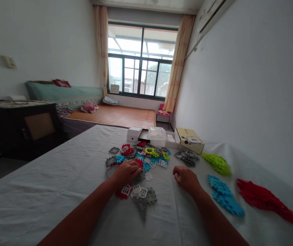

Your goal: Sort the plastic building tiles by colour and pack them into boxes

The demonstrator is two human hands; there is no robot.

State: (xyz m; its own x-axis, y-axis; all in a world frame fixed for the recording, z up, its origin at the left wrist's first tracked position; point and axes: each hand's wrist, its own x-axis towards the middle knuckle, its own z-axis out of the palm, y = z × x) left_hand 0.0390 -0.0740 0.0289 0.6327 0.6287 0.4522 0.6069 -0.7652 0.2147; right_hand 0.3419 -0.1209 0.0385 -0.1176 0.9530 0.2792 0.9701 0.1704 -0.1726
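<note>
Left hand (126, 172) curled down on the mixed tile pile (138, 159), grip unclear. Right hand (184, 178) loosely fisted on the desk (59, 191), blue tiles (224, 194) at 3 o'clock.

1. You face a big dark-framed window (141, 61), bright daylight coming in, tan curtains (178, 65) either side.
2. White walls (251, 75); an air conditioner (210, 12) high on the right one.
3. Bed (115, 116) with a bamboo mat under the window, green bedding (64, 92) at left.
4. Dark cabinet (23, 126) at left; pink chair (163, 114) by the curtain.
</note>
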